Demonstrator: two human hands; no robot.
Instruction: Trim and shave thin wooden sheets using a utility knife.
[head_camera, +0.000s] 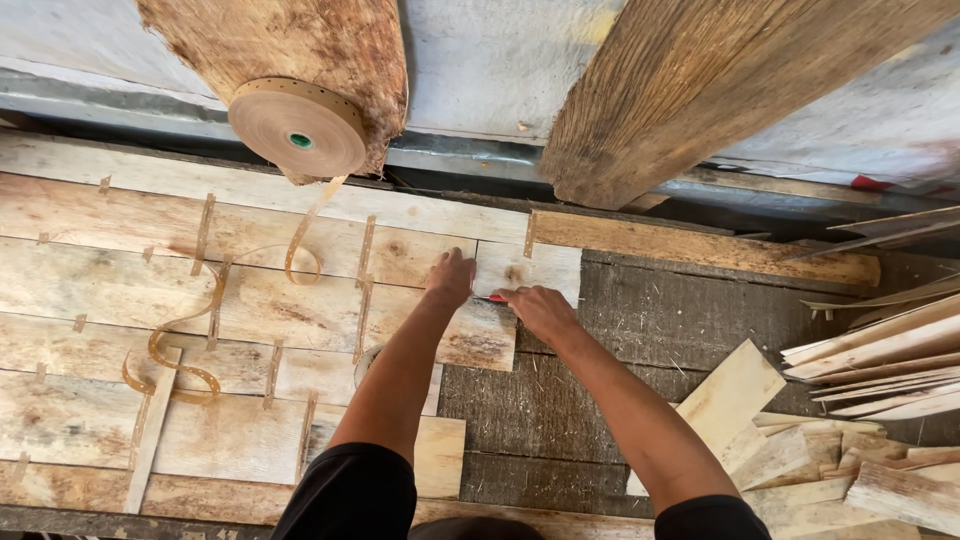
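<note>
Left hand (450, 277) is pressed flat, fingers loose, on a small veneer sheet (530, 268) lying at the right end of the patched sheets on the surface (640, 300). Right hand (538, 308) pinches a small red tool (495, 298) at that sheet's lower edge.

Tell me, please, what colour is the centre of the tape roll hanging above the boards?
Green, inside the brown tape roll; the head view shows it.

Two bare hands — left hand (450, 277) and right hand (538, 309) — and one roll of brown paper tape (298, 127). Two heavy timber posts (700, 90) lean behind. One red-tipped tool (496, 298) — one loose tape strip (200, 320).
</note>
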